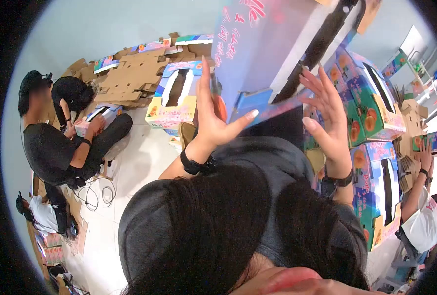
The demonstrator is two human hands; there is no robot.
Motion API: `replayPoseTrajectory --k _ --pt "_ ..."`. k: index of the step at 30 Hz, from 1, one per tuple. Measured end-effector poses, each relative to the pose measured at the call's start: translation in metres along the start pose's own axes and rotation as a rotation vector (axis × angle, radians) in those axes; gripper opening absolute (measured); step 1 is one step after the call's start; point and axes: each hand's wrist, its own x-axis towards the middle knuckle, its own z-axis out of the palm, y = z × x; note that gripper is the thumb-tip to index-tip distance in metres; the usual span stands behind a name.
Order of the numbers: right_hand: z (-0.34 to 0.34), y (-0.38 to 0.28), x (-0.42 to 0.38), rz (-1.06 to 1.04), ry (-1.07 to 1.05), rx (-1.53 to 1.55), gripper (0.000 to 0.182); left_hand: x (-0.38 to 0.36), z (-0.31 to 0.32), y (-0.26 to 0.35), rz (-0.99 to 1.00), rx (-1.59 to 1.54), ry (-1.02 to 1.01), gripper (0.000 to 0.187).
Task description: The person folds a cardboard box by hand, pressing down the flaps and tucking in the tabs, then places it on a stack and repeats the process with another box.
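Note:
A large printed cardboard carton (257, 64), purple-blue with pink lettering and a dark slot, is tilted up in front of me. My left hand (216, 110) grips its near left corner, thumb across the blue front edge and fingers stretched up along the side. My right hand (326, 110) has its fingers apart beside the carton's right part, fingertips close to the slotted face. A dark band circles each of my wrists.
Finished-looking cartons (171, 93) stand at left, and more cartons (375, 189) are stacked at right. Flattened cardboard (135, 69) lies along the wall. Seated people (51, 147) work at left, one handling a carton; another person (422, 216) is at right. Cables (98, 194) lie on the floor.

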Motion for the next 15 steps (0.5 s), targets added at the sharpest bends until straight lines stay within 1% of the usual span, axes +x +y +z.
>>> replayPoseTrajectory --k 1,3,4,6,8,10,13,14,15 --pt "0.004 0.004 0.005 -0.026 -0.024 0.029 0.096 -0.001 -0.002 -0.001 0.065 0.105 0.031 0.125" --pt "0.017 0.009 0.014 -0.087 0.027 0.116 0.1 -0.004 -0.007 -0.004 0.16 0.33 0.084 0.127" --pt "0.02 0.012 0.017 -0.116 0.053 0.158 0.102 -0.005 -0.007 -0.001 0.194 0.398 0.093 0.125" --pt "0.019 0.025 0.017 -0.161 0.178 0.168 0.095 -0.005 -0.007 -0.001 0.29 0.478 0.091 0.122" --pt "0.003 0.037 0.002 -0.064 0.245 0.14 0.086 -0.004 -0.007 -0.01 0.415 0.501 0.07 0.118" --pt "-0.025 0.052 -0.016 -0.049 0.218 0.368 0.075 -0.005 -0.007 -0.008 0.422 0.553 -0.014 0.116" --pt "-0.032 0.078 -0.034 -0.11 0.372 0.499 0.068 -0.008 -0.003 -0.006 0.378 0.584 -0.086 0.109" --pt "-0.034 0.081 -0.043 -0.017 0.45 0.431 0.069 -0.006 -0.004 -0.005 0.37 0.593 -0.113 0.108" --pt "-0.04 0.085 -0.052 -0.024 0.465 0.427 0.066 -0.005 -0.005 -0.004 0.359 0.602 -0.141 0.107"
